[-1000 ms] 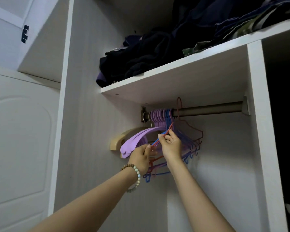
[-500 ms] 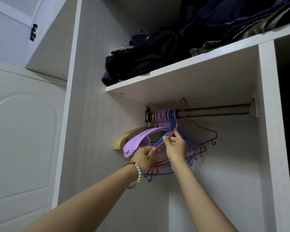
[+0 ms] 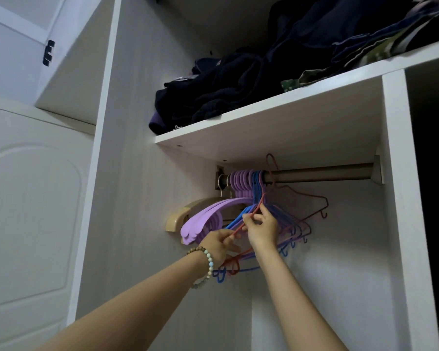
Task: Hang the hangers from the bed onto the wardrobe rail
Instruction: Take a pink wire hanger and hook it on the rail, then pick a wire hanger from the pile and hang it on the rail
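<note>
A metal wardrobe rail [image 3: 319,174] runs under a white shelf. At its left end hang a beige wooden hanger [image 3: 178,217], several wide purple hangers [image 3: 205,221], several thin blue hangers [image 3: 257,188] and a red wire hanger [image 3: 312,198]. My right hand [image 3: 262,230] pinches the sloping arm of another thin red hanger [image 3: 254,215] just below the rail. My left hand [image 3: 217,245], a bead bracelet on its wrist, pinches the same red arm lower down. Part of the bundle is hidden behind my hands.
Dark folded clothes [image 3: 226,92] lie on the white shelf [image 3: 276,122] above the rail. A white upright panel [image 3: 406,198] bounds the compartment on the right. A closed white door [image 3: 33,211] stands at the left. The rail's right stretch is bare.
Both hands stay on the red hanger's arm with only small finger shifts. The view has drifted, so the rail sits lower and further right in the frame.
</note>
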Motion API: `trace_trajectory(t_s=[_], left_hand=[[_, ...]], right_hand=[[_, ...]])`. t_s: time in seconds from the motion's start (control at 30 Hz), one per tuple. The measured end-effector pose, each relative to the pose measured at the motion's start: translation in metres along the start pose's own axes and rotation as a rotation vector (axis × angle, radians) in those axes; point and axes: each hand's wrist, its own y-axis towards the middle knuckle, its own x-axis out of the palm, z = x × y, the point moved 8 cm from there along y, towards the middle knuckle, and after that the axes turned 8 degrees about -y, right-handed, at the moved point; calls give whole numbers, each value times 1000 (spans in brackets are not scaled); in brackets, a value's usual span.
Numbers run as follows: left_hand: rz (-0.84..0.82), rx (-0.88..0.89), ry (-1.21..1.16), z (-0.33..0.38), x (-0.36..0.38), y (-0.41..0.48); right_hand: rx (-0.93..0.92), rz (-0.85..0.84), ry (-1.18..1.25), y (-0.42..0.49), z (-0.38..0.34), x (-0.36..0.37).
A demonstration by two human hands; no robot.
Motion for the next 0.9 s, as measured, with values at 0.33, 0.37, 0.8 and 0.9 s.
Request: trace_trajectory(t_s=[0.33,0.37,0.8,0.9], left_hand=[[21,-77,-49,-2,-13,-8],[20,-81,-37,-2,-14,-10],[1,-129,-123,-2,-79,-68],[46,-121,-122,2,-117,-96]], right_hand=[[145,-114,160,-5,15,21],[155,-106,176,-8,16,22],[-57,-6,-97,-81,-36,17],[-157,-16,-107,-108,-68,38]])
